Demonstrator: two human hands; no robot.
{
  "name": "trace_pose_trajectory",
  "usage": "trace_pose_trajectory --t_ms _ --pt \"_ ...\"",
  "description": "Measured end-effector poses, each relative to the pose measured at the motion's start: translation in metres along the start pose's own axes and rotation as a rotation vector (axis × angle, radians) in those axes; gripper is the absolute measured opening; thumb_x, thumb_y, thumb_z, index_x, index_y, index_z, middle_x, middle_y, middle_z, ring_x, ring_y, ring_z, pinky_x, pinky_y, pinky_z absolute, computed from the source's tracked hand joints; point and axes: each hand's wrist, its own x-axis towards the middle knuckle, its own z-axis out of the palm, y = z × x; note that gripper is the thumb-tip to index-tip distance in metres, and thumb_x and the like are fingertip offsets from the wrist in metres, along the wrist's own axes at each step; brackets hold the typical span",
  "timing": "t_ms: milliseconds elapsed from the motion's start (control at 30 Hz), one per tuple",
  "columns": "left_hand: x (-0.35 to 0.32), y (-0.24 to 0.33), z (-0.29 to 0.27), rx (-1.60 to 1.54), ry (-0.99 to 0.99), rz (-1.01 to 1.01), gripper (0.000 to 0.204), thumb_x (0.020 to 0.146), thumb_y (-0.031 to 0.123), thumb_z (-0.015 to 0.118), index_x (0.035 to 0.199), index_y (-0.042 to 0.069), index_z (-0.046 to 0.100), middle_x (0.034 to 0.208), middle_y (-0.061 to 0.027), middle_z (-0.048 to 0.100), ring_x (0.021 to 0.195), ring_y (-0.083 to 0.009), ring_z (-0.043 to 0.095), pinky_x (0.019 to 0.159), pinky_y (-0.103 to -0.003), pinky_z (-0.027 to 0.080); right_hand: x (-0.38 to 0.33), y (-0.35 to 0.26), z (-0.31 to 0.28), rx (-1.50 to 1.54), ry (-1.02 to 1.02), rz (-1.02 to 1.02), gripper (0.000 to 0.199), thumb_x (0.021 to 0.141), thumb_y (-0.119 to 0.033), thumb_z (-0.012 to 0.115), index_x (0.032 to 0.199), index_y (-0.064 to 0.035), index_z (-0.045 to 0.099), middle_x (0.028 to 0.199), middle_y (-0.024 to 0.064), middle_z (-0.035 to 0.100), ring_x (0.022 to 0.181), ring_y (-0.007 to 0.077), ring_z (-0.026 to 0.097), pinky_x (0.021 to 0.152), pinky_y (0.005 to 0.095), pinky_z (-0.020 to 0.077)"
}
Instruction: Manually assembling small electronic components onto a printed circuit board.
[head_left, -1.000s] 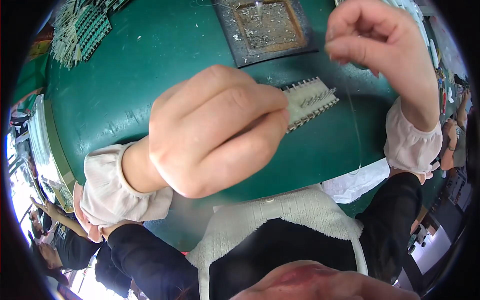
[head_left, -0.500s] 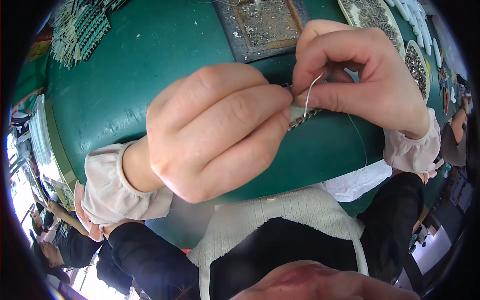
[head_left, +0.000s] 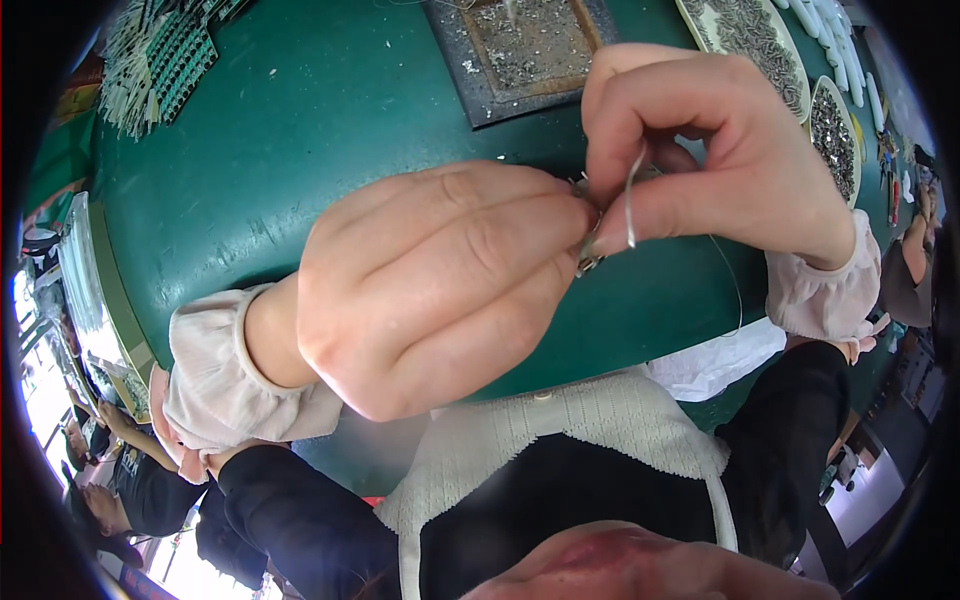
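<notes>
Left hand (head_left: 440, 290): curled into a loose fist, back of hand up toward the camera, knuckles pointing right; wrist comes in from lower left out of a pale gathered cuff (head_left: 215, 375). Fingertips pinch a small part at the right end of the fist.
Right hand (head_left: 715, 150): comes in from the right, palm side down, fingers bent over; thumb and forefinger closed in a pinch on a thin wire, other fingers folded above.
Small part (head_left: 588, 258): only a grey metal-looking bit shows below the left fingertips, rest hidden by both hands; probably a small circuit strip, can't say for sure. Sits between the two hands, held above the table.
Part axis: visible bit runs approx. up-down with a slight tilt, lower end toward the person; full length not seen.
Wire (head_left: 631, 205): thin, pale, bent; the seen stretch stands near upright in front of the right thumb, lower end free, just beside the part.
Table (head_left: 330, 130): green top, under both hands.
Tray (head_left: 520, 50): dark flat square w/ grey bits, top centre, well apart from hands.
Dishes (head_left: 760, 40): oval, full of small metal pieces, top right.
Green boards (head_left: 165, 65): stacked at top left.
</notes>
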Motion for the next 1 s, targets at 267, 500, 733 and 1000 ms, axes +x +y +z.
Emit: trace_pose_trajectory --t_ms 267,500,733,1000 --pt "0.0 -0.003 -0.007 -0.513 0.027 -0.626 0.016 0.081 -0.013 0.074 0.095 -0.005 0.069 0.105 -0.0199 0.072 0.091 -0.0227 0.071 0.079 -0.03 0.056 0.0 -0.025 0.013 0.234 0.368 0.253 0.011 0.085 -0.001 0.076 0.09 -0.0028 0.066 0.092 0.0019 0.059 0.081 0.0076 0.054 0.069 0.0215 0.0417" --pt "0.009 -0.027 -0.012 -1.275 0.334 -1.217 0.007 0.098 0.007 0.067 0.103 0.003 0.069 0.101 -0.0056 0.073 0.091 -0.0119 0.07 0.086 -0.029 0.06 0.007 -0.038 0.016 0.093 0.412 0.273 0.01 0.085 -0.001 0.075 0.09 -0.0023 0.066 0.088 0.0038 0.059 0.077 0.0085 0.055 0.067 0.023 0.0419" --pt "0.001 -0.036 -0.017 -1.19 0.358 -1.211 0.009 0.1 0.011 0.066 0.103 0.004 0.069 0.101 -0.0043 0.073 0.09 -0.0121 0.071 0.088 -0.032 0.063 0.021 -0.042 0.021 -0.061 0.461 0.284 0.01 0.085 -0.001 0.074 0.09 -0.0017 0.066 0.083 0.0056 0.059 0.073 0.0094 0.056 0.065 0.0244 0.0422" --pt "0.028 -0.023 -0.027 -1.24 0.528 -1.542 0.006 0.097 0.007 0.07 0.098 0.002 0.069 0.095 -0.0111 0.074 0.081 -0.0197 0.072 0.079 -0.031 0.061 0.036 -0.047 0.024 -0.241 0.51 0.309 0.009 0.085 -0.001 0.073 0.09 -0.0011 0.066 0.079 0.0076 0.059 0.069 0.0104 0.057 0.062 0.0261 0.0425"
